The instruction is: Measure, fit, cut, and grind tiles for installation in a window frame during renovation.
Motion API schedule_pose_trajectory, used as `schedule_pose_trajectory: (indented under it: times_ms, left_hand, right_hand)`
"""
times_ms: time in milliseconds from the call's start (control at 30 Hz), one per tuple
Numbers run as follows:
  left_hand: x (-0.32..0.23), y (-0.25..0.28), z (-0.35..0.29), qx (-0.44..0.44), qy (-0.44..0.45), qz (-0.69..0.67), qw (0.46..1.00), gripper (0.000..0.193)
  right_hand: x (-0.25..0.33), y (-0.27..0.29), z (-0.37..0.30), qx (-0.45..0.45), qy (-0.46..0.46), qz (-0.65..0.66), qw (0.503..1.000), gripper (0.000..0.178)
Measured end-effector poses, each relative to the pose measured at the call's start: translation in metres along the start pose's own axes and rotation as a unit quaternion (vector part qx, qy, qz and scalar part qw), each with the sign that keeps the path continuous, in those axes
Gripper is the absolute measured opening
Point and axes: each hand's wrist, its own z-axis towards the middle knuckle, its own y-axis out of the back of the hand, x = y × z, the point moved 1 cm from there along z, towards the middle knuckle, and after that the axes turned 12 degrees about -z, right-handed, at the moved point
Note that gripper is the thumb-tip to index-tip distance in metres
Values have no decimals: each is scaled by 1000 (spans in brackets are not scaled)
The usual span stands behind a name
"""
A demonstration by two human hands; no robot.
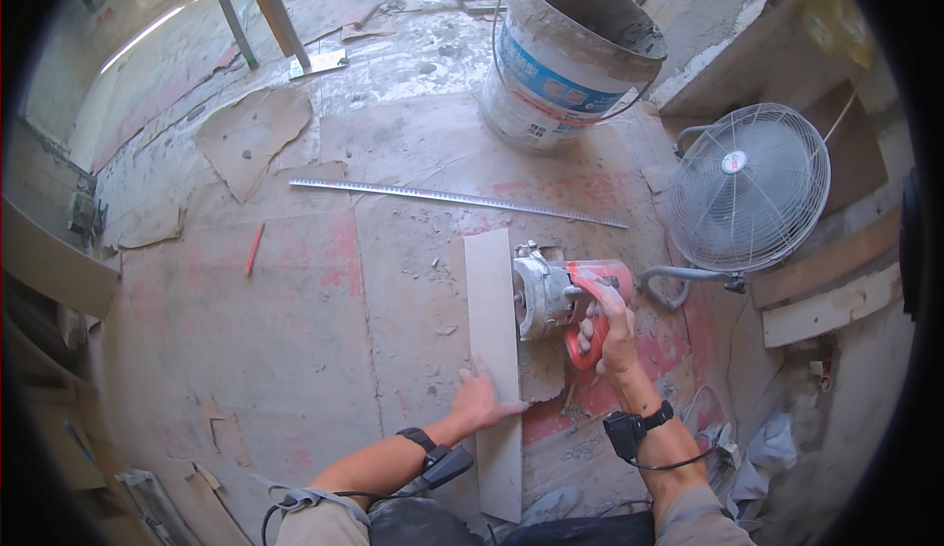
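A long, narrow strip of pale tile (491, 285) lies lengthwise before me on the dusty sheeting. My left hand (479, 398) is closed over its near half, the fingers at the left side and the thumb reaching across to the right edge. Just right of the strip's far half rests a handheld tile cutter (541, 295) with a grey metal guard and a red motor body. My right hand (612, 330) wraps around its red handle. The cutter's guard sits close beside the strip's right edge; its blade is mostly hidden.
Beyond the strip lies a metal ruler (457, 197). A red pencil-like stick (255, 249) is at left. A dirty white-and-blue bucket (551, 84) stands at the back, and a round floor fan (752, 192) at right. Torn cardboard (254, 138) and rubble litter the far floor.
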Motion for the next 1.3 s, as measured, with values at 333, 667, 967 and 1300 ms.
schedule_pose_trajectory:
  times_ms: [333, 667, 967, 1300]
  left_hand:
    - [-3, 1, -4, 0, 2, -6, 1000, 143]
    - [-1, 1, -3, 16, 11, -14, 1000, 143]
    - [0, 2, -3, 20, 10, -20, 1000, 143]
    - [-1, 2, -3, 22, 8, -23, 999, 142]
  right_hand:
    - [6, -7, 16, -8, -2, 4, 1000, 47]
    - [7, -11, 28, -28, 16, -1, 999, 47]
    - [8, -7, 34, -8, 30, 2, 1000, 46]
    - [15, -12, 37, -14, 22, 9, 1000, 49]
